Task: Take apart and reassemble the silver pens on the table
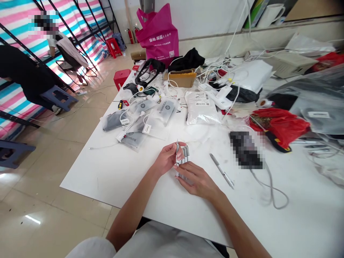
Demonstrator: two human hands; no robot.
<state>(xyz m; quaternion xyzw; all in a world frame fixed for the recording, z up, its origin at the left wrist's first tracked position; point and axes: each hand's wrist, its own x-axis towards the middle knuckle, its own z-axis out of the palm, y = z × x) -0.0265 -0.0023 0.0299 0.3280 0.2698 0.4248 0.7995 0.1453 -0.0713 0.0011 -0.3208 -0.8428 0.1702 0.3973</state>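
Observation:
My left hand is closed around a silver-and-white pen, held upright with its tip pointing up. Just right of it is a row of several similar pens with grey grips, packed side by side. My right hand curls over the lower part of that row, and its fingertips reach the bottom of the upright pen. Its palm side is hidden. One more pen lies alone on the white table, to the right of my hands.
Packaged pouches and a white parcel lie beyond my hands. Tangled white cables and a magenta bag stand farther back. At right are a red bag and a grey cable. Two people sit at far left.

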